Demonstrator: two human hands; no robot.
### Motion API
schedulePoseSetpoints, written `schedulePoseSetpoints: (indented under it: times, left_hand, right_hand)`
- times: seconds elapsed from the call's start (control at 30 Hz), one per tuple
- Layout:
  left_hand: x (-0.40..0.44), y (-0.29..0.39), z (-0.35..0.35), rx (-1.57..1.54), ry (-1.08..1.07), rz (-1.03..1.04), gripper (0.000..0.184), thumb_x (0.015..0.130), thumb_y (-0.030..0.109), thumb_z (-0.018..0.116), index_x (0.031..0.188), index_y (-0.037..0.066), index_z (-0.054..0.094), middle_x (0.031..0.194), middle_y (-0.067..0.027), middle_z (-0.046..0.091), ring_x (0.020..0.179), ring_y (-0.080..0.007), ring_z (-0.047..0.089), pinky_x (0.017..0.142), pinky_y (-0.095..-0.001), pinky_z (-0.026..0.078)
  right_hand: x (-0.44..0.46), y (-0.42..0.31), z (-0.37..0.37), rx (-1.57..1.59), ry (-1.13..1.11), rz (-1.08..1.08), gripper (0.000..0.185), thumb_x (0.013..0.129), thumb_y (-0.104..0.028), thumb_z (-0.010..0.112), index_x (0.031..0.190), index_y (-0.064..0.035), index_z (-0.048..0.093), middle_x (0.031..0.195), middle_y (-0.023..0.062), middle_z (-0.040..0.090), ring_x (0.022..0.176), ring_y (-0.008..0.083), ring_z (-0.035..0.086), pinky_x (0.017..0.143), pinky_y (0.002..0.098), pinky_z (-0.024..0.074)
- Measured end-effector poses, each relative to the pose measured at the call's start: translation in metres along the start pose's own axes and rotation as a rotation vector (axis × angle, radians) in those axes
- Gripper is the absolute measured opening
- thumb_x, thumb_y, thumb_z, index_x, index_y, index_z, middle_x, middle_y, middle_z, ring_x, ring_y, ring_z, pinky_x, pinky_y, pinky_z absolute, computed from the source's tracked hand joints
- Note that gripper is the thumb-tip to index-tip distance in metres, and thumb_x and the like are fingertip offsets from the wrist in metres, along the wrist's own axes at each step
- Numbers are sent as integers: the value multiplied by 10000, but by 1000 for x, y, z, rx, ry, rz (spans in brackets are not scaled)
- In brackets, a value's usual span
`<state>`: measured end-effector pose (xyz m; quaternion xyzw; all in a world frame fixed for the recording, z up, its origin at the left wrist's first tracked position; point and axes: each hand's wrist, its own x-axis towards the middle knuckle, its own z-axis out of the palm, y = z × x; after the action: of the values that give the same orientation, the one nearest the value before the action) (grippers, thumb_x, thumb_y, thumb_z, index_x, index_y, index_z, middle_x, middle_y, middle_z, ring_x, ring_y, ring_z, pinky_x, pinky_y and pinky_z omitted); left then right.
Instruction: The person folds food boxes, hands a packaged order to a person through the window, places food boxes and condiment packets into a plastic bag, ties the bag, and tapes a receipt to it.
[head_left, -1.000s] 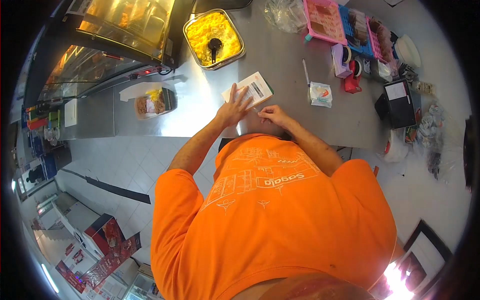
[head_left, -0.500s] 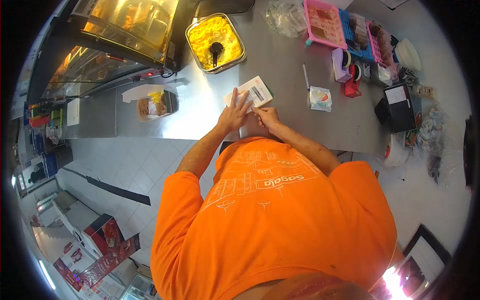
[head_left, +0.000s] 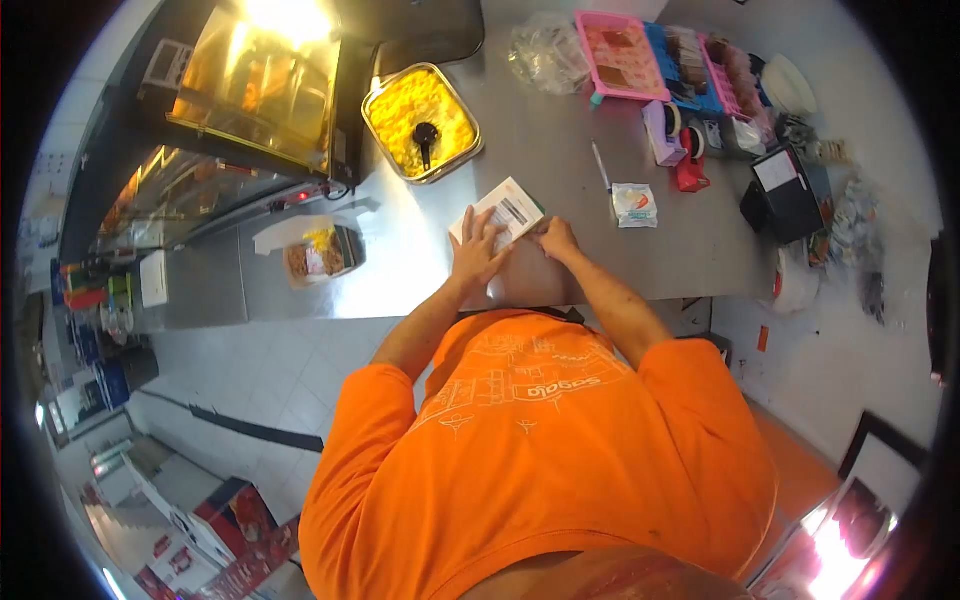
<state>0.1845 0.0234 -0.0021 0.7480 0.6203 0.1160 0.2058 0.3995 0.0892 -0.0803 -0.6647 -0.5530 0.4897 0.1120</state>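
Note:
A white carton with a printed label [head_left: 517, 203] and a green side lies on the steel counter in front of me. My left hand [head_left: 478, 255] is laid over its left part, fingers stretched out and spread on the top. Close to the carton's right corner is my right hand [head_left: 558, 239], its fingers curled together; what they hold, if anything, is hidden. Left of the hands stands an open takeaway box [head_left: 322, 255] with meat and yellow food in it. A steel pan of yellow food [head_left: 400, 105] with a black scoop [head_left: 426, 135] stands behind.
A lit glass food warmer [head_left: 260, 90] is at the left. On the steel counter [head_left: 560, 290] lie a pen [head_left: 600, 165] and a small white packet [head_left: 635, 205]. Tape dispensers [head_left: 690, 172], a pink basket [head_left: 622, 60] and a black device [head_left: 785, 195] line the right side.
My right hand has shifted a little right along the carton's edge. My left hand stays on top, slightly further left on the carton. The camera view has tilted slightly.

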Motion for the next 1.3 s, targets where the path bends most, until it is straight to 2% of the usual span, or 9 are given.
schedulePoseSetpoints:
  times: [0.13, 0.37, 0.4, 0.7, 0.87, 0.93, 1.03, 1.13, 1.3]
  left_hand:
    - [1, 15, 8, -27, 111, -152, 491, 927, 466, 613, 1372, 273, 541, 1576, -58, 303, 1506, -315, 163, 1054, -772, 125]
    - [-8, -21, 23, 427, 88, 275, 670, 1004, 364, 435, 1562, 43, 249, 1665, -85, 140, 1539, -325, 64, 1048, -794, -75]
    - [-6, -31, 33, -18, 73, 382, 688, 996, 359, 452, 1558, 21, 246, 1656, -99, 178, 1538, -312, 92, 1072, -770, -73]
    - [-54, 41, -8, 379, -126, 295, 947, 903, 536, 582, 1567, 6, 163, 1656, -142, 130, 1528, -356, 90, 1087, -778, 5]
    - [-126, 98, 31, 255, -159, 662, 913, 911, 492, 611, 1574, 46, 169, 1652, -121, 156, 1514, -371, 127, 1115, -737, 58]
    - [-173, 134, 53, 175, -297, 791, 885, 915, 470, 622, 1570, 60, 191, 1638, -134, 197, 1506, -363, 164, 1133, -703, 102]
    - [-250, 181, 127, 57, -601, 839, 841, 917, 446, 637, 1557, 80, 233, 1597, -154, 280, 1477, -357, 235, 1143, -644, 174]
    - [-358, 235, 196, -46, -735, 945, 797, 911, 438, 654, 1537, 113, 282, 1555, -162, 339, 1437, -357, 304, 1139, -596, 225]
    - [-506, 343, 215, -61, -799, 1196, 746, 923, 391, 652, 1518, 93, 314, 1540, -154, 364, 1416, -354, 337, 1135, -519, 273]
  right_hand:
    - [-33, 23, 1, 382, 21, 14, 207, 881, -193, 744, 918, 6, 699, 645, 39, 641, 479, 130, 588, 416, 275, 438]
    - [-183, 117, 28, 576, 486, 50, 149, 930, -148, 662, 857, -18, 678, 699, 39, 647, 586, 122, 615, 543, 285, 498]
    - [-217, 127, 36, 598, 552, 69, 156, 932, -153, 660, 855, -18, 679, 697, 40, 646, 585, 120, 613, 544, 290, 499]
    - [-486, 234, 263, 748, 658, 936, 523, 906, -495, 611, 812, 3, 739, 701, 91, 716, 533, 197, 663, 532, 340, 556]
    - [-607, 281, 429, 956, 693, 994, 496, 899, -476, 636, 822, 5, 734, 787, 106, 742, 660, 217, 707, 610, 384, 592]
    - [-641, 334, 507, -98, 417, 714, 432, 862, -478, 678, 922, -56, 749, 928, 145, 742, 849, 265, 718, 739, 424, 590]
    - [-700, 326, 545, 786, 1028, 1054, 369, 827, -466, 718, 961, -125, 757, 1028, 170, 723, 969, 316, 692, 849, 447, 559]
    - [-763, 366, 567, 771, 1011, 930, 394, 810, -449, 746, 1030, -122, 736, 1009, 199, 721, 976, 341, 687, 891, 446, 538]
    - [-863, 366, 502, 1226, 1047, 1027, 419, 864, -377, 706, 1168, -93, 659, 886, 135, 738, 636, 212, 724, 524, 333, 575]
